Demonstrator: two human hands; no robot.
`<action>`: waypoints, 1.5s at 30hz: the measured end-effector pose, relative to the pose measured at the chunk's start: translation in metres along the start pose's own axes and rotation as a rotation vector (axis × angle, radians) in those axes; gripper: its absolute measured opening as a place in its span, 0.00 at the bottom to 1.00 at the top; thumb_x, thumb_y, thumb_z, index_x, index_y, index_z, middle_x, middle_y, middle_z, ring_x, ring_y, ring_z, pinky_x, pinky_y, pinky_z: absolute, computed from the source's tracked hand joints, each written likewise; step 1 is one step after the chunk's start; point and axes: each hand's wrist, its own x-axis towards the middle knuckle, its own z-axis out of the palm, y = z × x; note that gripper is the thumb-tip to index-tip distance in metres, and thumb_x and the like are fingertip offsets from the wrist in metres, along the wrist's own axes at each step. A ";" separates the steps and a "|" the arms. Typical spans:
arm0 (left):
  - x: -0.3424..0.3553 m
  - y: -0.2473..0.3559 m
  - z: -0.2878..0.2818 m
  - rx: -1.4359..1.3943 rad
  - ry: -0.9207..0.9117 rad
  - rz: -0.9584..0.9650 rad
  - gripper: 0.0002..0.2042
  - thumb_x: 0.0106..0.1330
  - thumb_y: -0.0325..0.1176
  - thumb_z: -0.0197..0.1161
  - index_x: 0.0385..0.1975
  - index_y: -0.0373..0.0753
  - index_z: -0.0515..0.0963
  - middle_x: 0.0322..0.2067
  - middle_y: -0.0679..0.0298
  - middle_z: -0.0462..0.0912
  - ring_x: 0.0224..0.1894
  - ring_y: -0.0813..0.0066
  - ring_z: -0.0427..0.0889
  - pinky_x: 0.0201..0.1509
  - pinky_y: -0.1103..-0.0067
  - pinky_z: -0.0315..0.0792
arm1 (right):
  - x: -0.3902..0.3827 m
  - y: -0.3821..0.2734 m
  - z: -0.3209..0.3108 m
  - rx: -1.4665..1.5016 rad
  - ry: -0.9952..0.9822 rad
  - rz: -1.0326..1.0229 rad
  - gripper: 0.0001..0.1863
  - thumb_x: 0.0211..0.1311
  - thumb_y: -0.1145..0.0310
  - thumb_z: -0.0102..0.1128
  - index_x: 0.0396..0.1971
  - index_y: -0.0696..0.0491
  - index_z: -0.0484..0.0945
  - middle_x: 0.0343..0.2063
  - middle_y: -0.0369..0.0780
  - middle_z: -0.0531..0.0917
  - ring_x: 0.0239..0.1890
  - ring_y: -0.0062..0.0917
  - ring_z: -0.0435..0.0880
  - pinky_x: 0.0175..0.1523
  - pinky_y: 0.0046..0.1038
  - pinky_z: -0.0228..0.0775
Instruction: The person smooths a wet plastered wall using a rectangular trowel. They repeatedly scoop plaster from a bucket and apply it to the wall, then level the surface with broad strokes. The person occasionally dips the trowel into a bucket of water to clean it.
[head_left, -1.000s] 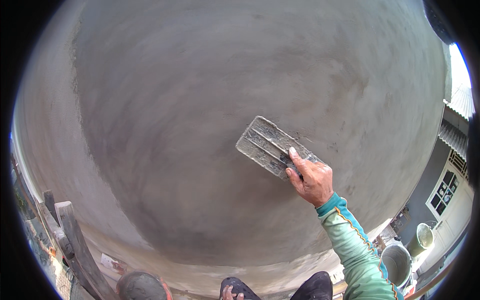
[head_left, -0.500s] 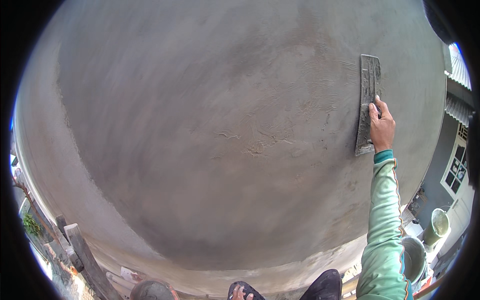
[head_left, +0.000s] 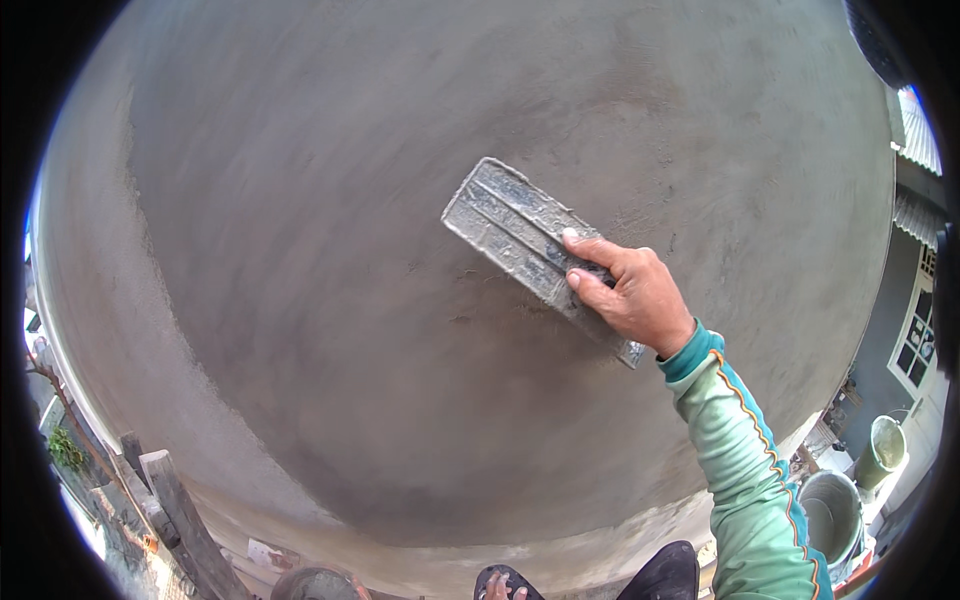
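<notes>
At the near edge, fingers of the left hand (head_left: 500, 588) against a dark rounded form (head_left: 527, 591), probably a knee; too cropped to tell whether grasping anything. Near left, a round container with grey contents (head_left: 313, 586). Coming in from near right, a pale green sleeve with teal cuff and orange piping (head_left: 748, 460). Beyond the cuff, the right hand (head_left: 648, 300), grip wrapped around the back of a long, rectangular, grey-crusted ribbed float (head_left: 525, 242). Placed mid-wall, slanting from upper left to lower right, apparently flat against a broad grey plastered wall (head_left: 370, 420).

Judged from the surface, well advanced: even and smooth over most of the darker grey area. Apparently left to even out: small rough streaks (head_left: 530, 313) just below the float, faint scuffs to its right. At left, past a ragged seam, a paler grey strip (head_left: 100, 290); cannot tell whether finished. Farther off at right, a grey bucket (head_left: 829, 510), an olive-toned bucket (head_left: 884, 447) and a white-framed window (head_left: 917, 335).
</notes>
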 end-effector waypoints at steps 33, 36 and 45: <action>0.016 0.023 -0.025 -0.100 -0.063 -0.167 0.29 0.78 0.49 0.64 0.72 0.39 0.72 0.64 0.46 0.81 0.61 0.44 0.84 0.67 0.57 0.77 | 0.101 0.078 -0.178 0.669 0.457 0.506 0.17 0.80 0.61 0.65 0.60 0.54 0.84 0.19 0.24 0.68 0.16 0.07 0.61 0.19 0.15 0.56; 0.021 0.025 -0.023 -0.115 -0.079 -0.166 0.29 0.78 0.49 0.64 0.72 0.40 0.72 0.64 0.47 0.81 0.60 0.45 0.84 0.67 0.57 0.77 | 0.159 0.035 -0.165 0.520 0.374 0.407 0.17 0.80 0.62 0.66 0.58 0.58 0.85 0.20 0.25 0.71 0.16 0.08 0.64 0.19 0.15 0.59; 0.022 0.030 -0.030 -0.118 -0.104 -0.203 0.29 0.79 0.49 0.62 0.73 0.40 0.72 0.62 0.48 0.83 0.60 0.46 0.85 0.68 0.57 0.76 | 0.198 -0.014 -0.067 -0.090 0.237 0.196 0.24 0.77 0.55 0.60 0.62 0.54 0.85 0.54 0.52 0.90 0.60 0.48 0.88 0.68 0.44 0.78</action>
